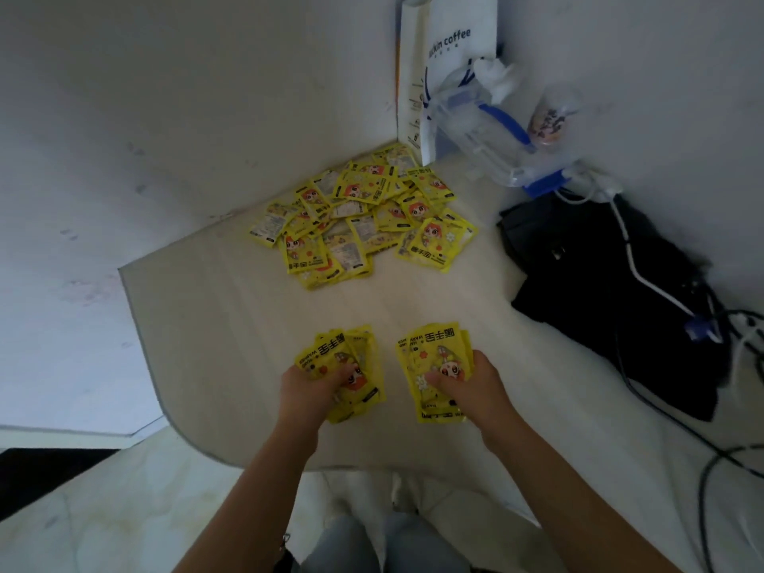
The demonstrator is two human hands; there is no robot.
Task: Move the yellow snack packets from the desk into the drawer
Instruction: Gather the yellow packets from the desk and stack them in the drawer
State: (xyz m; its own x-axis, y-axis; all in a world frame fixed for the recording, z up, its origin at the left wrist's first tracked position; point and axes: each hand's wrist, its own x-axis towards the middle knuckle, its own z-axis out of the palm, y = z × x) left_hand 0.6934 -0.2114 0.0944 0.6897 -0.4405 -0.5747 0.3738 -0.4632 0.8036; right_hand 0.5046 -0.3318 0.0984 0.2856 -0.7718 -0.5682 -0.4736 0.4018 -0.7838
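Pale, wood-grained desk [256, 324] fills the corner where two white walls [165, 97] meet, its near edge rounded at the left. Both hands are low over the front of it, each closed around a fanned stack of yellow packets: the left hand [308, 384] with thumb across its stack [343, 366], the right hand [471, 386] likewise on its stack [434, 366]. Farther back, near the left wall, a loose pile [364, 217] of the same packets lies overlapping on the desk. Behind the pile a white paper bag [446, 55] printed "coffee" stands upright in the corner, with a clear plastic bag [488, 130] and a cup [547, 122] beside it. A black bag [612, 291] sprawls along the right, cables [645, 283] trailing over it. No drawer shows from this angle.
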